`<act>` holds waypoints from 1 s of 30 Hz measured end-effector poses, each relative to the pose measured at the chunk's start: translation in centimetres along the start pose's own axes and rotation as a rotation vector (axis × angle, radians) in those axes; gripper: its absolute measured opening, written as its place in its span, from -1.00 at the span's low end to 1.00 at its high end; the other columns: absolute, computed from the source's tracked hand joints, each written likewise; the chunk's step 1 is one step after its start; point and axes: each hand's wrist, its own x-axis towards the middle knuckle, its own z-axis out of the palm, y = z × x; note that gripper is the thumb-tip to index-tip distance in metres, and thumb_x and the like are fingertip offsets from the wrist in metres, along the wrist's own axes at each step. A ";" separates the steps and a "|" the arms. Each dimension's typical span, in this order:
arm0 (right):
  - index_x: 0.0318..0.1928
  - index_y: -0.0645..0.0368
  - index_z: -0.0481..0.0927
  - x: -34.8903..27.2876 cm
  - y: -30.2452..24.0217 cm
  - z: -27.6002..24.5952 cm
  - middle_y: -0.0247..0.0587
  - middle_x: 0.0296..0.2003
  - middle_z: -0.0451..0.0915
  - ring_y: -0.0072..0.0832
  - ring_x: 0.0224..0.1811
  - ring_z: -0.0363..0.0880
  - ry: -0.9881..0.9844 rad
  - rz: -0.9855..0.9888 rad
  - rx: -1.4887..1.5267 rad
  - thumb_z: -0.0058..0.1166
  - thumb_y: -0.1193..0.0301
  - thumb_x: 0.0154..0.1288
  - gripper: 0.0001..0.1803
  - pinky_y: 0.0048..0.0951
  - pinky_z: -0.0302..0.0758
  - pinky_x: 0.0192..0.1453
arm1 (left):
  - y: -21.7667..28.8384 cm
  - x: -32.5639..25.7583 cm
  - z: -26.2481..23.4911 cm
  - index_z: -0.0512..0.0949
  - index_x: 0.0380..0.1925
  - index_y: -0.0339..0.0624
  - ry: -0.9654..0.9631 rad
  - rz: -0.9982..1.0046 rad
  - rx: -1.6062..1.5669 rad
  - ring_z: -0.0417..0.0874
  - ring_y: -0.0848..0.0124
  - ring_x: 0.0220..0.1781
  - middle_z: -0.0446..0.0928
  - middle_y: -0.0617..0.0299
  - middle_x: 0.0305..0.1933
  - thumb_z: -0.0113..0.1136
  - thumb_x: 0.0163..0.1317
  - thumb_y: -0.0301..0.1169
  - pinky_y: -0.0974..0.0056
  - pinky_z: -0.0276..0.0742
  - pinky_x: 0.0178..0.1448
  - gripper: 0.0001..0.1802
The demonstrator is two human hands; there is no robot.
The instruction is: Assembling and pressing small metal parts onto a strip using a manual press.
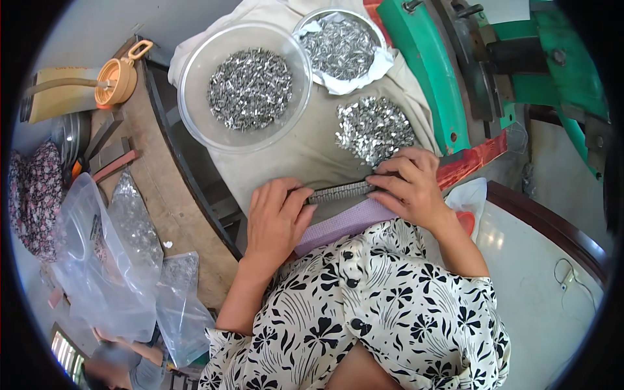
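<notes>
A narrow dark strip (341,192) lined with a row of small grey metal pieces lies level between my hands, just in front of my body. My left hand (276,214) is closed on its left end, thumb and fingertips pinching it. My right hand (413,188) grips the right end, fingers bent over it. Just beyond my right hand is a loose pile of small shiny metal pieces (374,129) on the beige cloth (292,159). A lilac cloth (344,224) lies under the strip, against my patterned shirt.
Beyond the strip stand a clear plastic bowl (188,97) and a smaller paper-lined bowl (379,62), both holding metal pieces. A green machine (422,71) rises at right. Left, a wooden table (172,195) carries plastic bags (107,260) and an orange-lidded bottle (117,81). Another person (130,367) is at lower left.
</notes>
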 end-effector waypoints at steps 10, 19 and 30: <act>-0.31 0.03 0.75 11.1 3.8 -4.1 -0.32 -0.42 0.63 -0.29 -0.28 0.56 0.191 -0.089 -0.076 0.34 0.40 0.11 -0.90 -0.25 0.36 -0.15 | -0.1 1.2 -1.3 0.61 -0.19 -0.17 -0.119 -0.071 -0.111 0.52 0.15 -0.04 0.50 0.19 -0.08 0.45 -0.03 -0.44 0.14 0.39 0.05 -0.66; -0.22 0.16 0.76 18.1 6.4 -0.6 -0.11 -0.29 0.73 -0.18 -0.22 0.69 -0.227 -0.028 -0.054 0.26 0.42 0.13 -0.80 -0.25 0.58 -0.10 | 0.5 1.5 -0.7 0.63 -0.21 -0.13 -0.116 -0.047 -0.121 0.52 0.16 -0.05 0.51 0.22 -0.10 0.44 -0.01 -0.44 0.14 0.39 0.05 -0.69; -0.26 0.19 0.73 20.3 4.6 -0.6 -0.12 -0.37 0.73 -0.23 -0.28 0.72 -0.328 -0.034 -0.071 0.20 0.47 0.10 -0.82 -0.26 0.59 -0.14 | 1.1 1.9 0.8 0.66 -0.23 -0.06 -0.119 0.069 -0.049 0.53 0.24 -0.07 0.51 0.26 -0.13 0.42 0.00 -0.45 0.15 0.39 0.02 -0.72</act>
